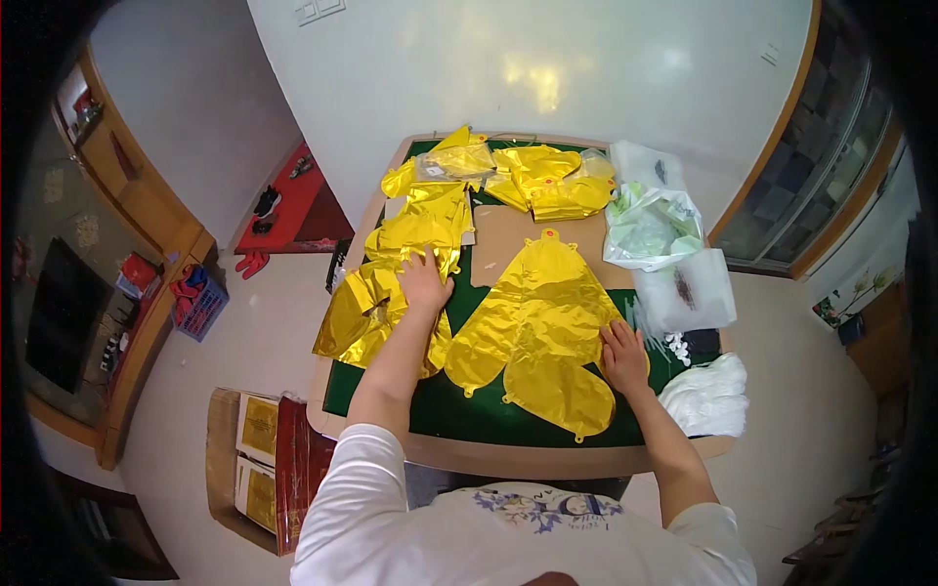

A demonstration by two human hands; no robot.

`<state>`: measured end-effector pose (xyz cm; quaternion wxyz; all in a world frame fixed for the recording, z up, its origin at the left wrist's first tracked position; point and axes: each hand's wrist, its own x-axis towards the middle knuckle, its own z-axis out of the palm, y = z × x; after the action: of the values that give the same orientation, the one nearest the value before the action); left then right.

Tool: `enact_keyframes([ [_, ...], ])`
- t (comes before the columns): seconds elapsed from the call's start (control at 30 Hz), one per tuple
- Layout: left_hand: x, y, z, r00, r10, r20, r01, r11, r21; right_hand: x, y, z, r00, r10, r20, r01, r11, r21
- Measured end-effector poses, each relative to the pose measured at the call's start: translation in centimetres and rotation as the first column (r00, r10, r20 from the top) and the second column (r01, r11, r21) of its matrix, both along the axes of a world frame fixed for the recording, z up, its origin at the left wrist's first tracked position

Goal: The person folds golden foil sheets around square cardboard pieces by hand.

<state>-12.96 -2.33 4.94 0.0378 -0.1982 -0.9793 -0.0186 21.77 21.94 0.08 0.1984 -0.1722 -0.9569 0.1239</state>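
Observation:
A flat, uninflated gold foil balloon [532, 317] with rounded lobes and small tabs lies spread over the green table top [430, 415]. My right hand [623, 356] rests on its right edge, fingers stretched out over the foil. My left hand [424, 283] lies on a crumpled gold foil balloon [415, 225] to the left, with its fingers apart. Just below that hand, more loosely folded gold foil [357, 317] reaches past the table's left edge. Both palms face down, so their undersides are hidden.
More gold foil balloons [552, 190] and a clear plastic packet [454, 161] lie at the back. On the right are plastic bags [653, 230], small white pieces [677, 347] and a white bundle [705, 396]. An open cardboard box [225, 459] stands on the floor at left.

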Motion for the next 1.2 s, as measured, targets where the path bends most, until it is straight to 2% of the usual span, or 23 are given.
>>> enact_keyframes([
  [0.07, 0.9, 0.4, -0.1, 0.998, -0.025, 0.064, 0.020, 0.997, 0.069, -0.1, 0.1, 0.0, 1.000, 0.001, -0.002, -0.001, 1.000, 0.000],
  [0.1, 1.0, 0.7, -0.6, 0.999, 0.005, 0.037, -0.011, 0.987, 0.160, -0.1, 0.1, 0.0, 1.000, 0.005, -0.001, -0.005, 1.000, 0.001],
  [0.2, -0.3, 1.0, -1.9, 0.987, 0.026, 0.161, -0.068, 0.964, 0.258, -0.2, 0.1, -0.2, 1.000, 0.002, 0.002, -0.002, 1.000, 0.009],
  [0.27, -0.4, 0.5, -1.4, 0.984, 0.062, 0.168, -0.105, 0.959, 0.262, -0.1, 0.0, -0.1, 1.000, 0.003, 0.008, -0.003, 1.000, 0.006],
  [0.33, -1.6, -0.6, -1.1, 0.993, 0.040, -0.115, -0.006, 0.961, 0.277, -0.2, 0.0, 0.0, 1.000, -0.004, 0.013, 0.003, 1.000, 0.015],
  [0.37, -2.7, -1.2, -0.4, 0.999, 0.045, -0.019, -0.036, 0.943, 0.330, -0.2, 0.1, 0.0, 1.000, -0.006, 0.012, 0.006, 1.000, 0.018],
  [0.4, -4.2, -2.0, -0.3, 0.999, 0.044, -0.020, -0.034, 0.942, 0.333, -0.2, 0.2, -0.2, 1.000, -0.001, 0.000, 0.001, 1.000, 0.027],
  [0.47, -7.2, -3.0, -0.5, 0.971, -0.201, -0.128, 0.224, 0.953, 0.204, 0.0, 0.1, -0.3, 1.000, 0.008, -0.017, -0.007, 0.999, 0.040],
  [0.5, -6.5, -2.8, 3.2, 0.962, -0.274, -0.015, 0.273, 0.961, -0.043, 0.0, 0.1, -0.3, 1.000, 0.010, -0.023, -0.009, 0.999, 0.040],
  [0.53, -6.7, -2.2, 4.7, 0.961, -0.275, -0.027, 0.274, 0.961, -0.039, 0.0, 0.0, -0.2, 0.999, 0.009, -0.031, -0.008, 0.999, 0.040],
  [0.6, -7.5, -0.6, 6.6, 0.866, -0.500, 0.032, 0.479, 0.807, -0.346, -0.1, 0.0, -0.1, 0.999, 0.004, -0.032, -0.003, 0.999, 0.046],
  [0.67, -8.5, 1.4, 5.9, 0.850, -0.526, 0.029, 0.495, 0.778, -0.387, 0.0, -0.1, 0.0, 1.000, -0.001, -0.026, 0.002, 0.999, 0.054],
  [0.73, -8.5, 3.0, 5.0, 0.801, -0.598, 0.018, 0.508, 0.665, -0.547, 0.0, -0.1, 0.1, 1.000, -0.002, 0.000, 0.002, 0.999, 0.041],
  [0.87, -10.9, 5.6, 0.3, 0.812, -0.584, -0.018, 0.466, 0.665, -0.584, 0.0, -0.1, 0.1, 1.000, 0.007, -0.014, -0.006, 0.999, 0.042],
  [0.9, -10.7, 5.3, 0.5, 0.789, -0.613, -0.035, 0.491, 0.664, -0.565, 0.0, -0.2, 0.2, 1.000, 0.001, -0.019, 0.000, 0.999, 0.035],
  [0.93, -10.3, 5.1, 1.5, 0.788, -0.615, -0.037, 0.491, 0.663, -0.564, -0.1, -0.3, 0.4, 1.000, -0.001, -0.020, 0.002, 0.999, 0.036],
  [1.0, -9.7, 4.6, 3.4, 0.790, -0.603, 0.109, 0.521, 0.566, -0.639, 0.0, -0.4, 0.5, 1.000, -0.006, -0.009, 0.006, 0.999, 0.032],
  [1.03, -9.6, 3.7, 4.1, 0.733, -0.679, 0.039, 0.544, 0.550, -0.634, 0.0, -0.4, 0.5, 1.000, -0.004, -0.003, 0.004, 1.000, 0.023],
  [1.13, -6.6, 2.0, 9.4, 0.785, -0.614, 0.087, 0.500, 0.544, -0.674, -0.1, -0.3, 0.3, 1.000, -0.003, 0.000, 0.003, 1.000, 0.005],
  [1.17, -5.9, 0.9, 9.7, 0.785, -0.611, 0.106, 0.507, 0.534, -0.677, -0.1, -0.3, 0.3, 1.000, 0.003, -0.026, -0.002, 1.000, 0.018],
  [1.2, -5.7, -0.6, 9.7, 0.777, -0.628, 0.027, 0.510, 0.605, -0.612, -0.1, -0.3, 0.3, 0.999, 0.008, -0.053, -0.007, 1.000, 0.031],
])
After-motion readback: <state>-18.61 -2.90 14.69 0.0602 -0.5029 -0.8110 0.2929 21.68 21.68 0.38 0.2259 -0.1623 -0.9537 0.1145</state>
